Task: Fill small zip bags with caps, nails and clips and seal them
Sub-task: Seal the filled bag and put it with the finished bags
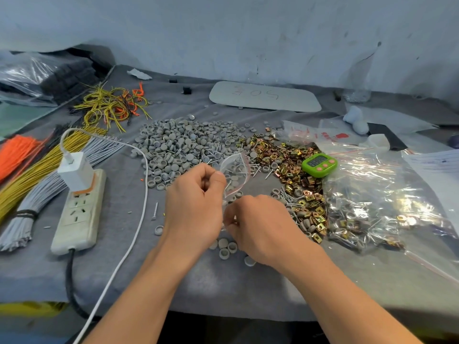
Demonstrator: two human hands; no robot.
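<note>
Head view: the small zip bag [236, 170] is lifted off the table, to the left of the green timer [319, 165] and a little nearer to the person. The left hand [196, 199] pinches one lip of it betw. thumb and curled fingers. The mouth stands open like a leaf, w. its red zip line on the side toward the timer. The bag's long axis runs from the hands up and away, so the opening looks toward the piles.

The right hand [258, 227] is nearer than the timer and lower in the view, w. its fingers curled in under the bag's bottom end. It is the closer hand to the clips [293, 165], which lie just left of the timer. The caps [178, 145] lie further left, and the nails [216, 155] are betw. the two piles.

Hard to make out: if the right hand grips the bag, holds parts, or only touches — its fingertips are hidden by its own back. I see a nail or so through the plastic, but the contents are not clear. The lower part of the bag is lost betw. the hands.
</note>
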